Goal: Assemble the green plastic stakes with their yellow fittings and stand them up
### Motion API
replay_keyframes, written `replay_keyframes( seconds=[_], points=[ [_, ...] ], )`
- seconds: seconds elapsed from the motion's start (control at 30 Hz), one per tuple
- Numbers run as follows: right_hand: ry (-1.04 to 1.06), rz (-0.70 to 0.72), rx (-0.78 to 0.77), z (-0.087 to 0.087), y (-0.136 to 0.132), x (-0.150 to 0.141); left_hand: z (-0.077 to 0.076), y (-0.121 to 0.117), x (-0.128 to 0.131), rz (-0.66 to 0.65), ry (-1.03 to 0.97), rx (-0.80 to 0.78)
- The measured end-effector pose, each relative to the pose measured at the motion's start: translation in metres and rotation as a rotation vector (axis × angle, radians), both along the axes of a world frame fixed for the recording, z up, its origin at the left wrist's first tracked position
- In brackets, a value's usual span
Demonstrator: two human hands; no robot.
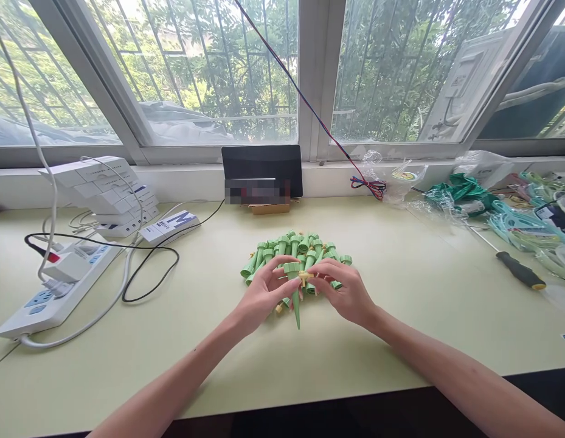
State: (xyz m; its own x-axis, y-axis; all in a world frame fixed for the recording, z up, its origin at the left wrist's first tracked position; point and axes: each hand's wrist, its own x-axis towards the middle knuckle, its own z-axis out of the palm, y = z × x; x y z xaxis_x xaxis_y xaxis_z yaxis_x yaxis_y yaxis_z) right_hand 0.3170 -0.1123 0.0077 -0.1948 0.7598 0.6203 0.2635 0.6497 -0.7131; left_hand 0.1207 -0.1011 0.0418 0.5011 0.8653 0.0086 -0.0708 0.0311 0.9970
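Observation:
Between the fingers of my left hand [266, 292] is a green plastic watering spike [296, 307], its ribbed cap up and its pointed tip down. My right hand [343, 287] pinches a small yellow valve [304, 277] at the side of the spike, just below the cap. Whether the valve is joined to the spike I cannot tell. Directly behind both hands lies a pile of similar green spikes [282, 245], some with yellow valves showing. The hands hide the front part of the pile.
Left are a power strip [58, 304], cables, stacked white boxes [115, 194] and a flat box [170, 227]. A black screen [261, 161] leans at the window. On the right lie a screwdriver [519, 269], green plastic packaging [462, 193] and bagged tubing [514, 222].

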Motion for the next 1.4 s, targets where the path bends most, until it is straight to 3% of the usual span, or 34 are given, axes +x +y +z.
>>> replay_keyframes(
  seconds=[0.3, 1.07, 1.4],
  points=[
    [0.002, -0.008, 0.045, -0.0017, 0.0007, 0.0003, 0.0005, -0.0009, -0.0001, -0.006, 0.001, -0.009],
    [-0.097, -0.018, -0.041, -0.0010, 0.0026, -0.0021, -0.0024, -0.0019, 0.0002, 0.001, 0.065, 0.108],
    [0.053, 0.062, -0.136, -0.0030, -0.0009, -0.0026, -0.0008, -0.0022, 0.0005, 0.014, 0.058, 0.089]
  ],
)
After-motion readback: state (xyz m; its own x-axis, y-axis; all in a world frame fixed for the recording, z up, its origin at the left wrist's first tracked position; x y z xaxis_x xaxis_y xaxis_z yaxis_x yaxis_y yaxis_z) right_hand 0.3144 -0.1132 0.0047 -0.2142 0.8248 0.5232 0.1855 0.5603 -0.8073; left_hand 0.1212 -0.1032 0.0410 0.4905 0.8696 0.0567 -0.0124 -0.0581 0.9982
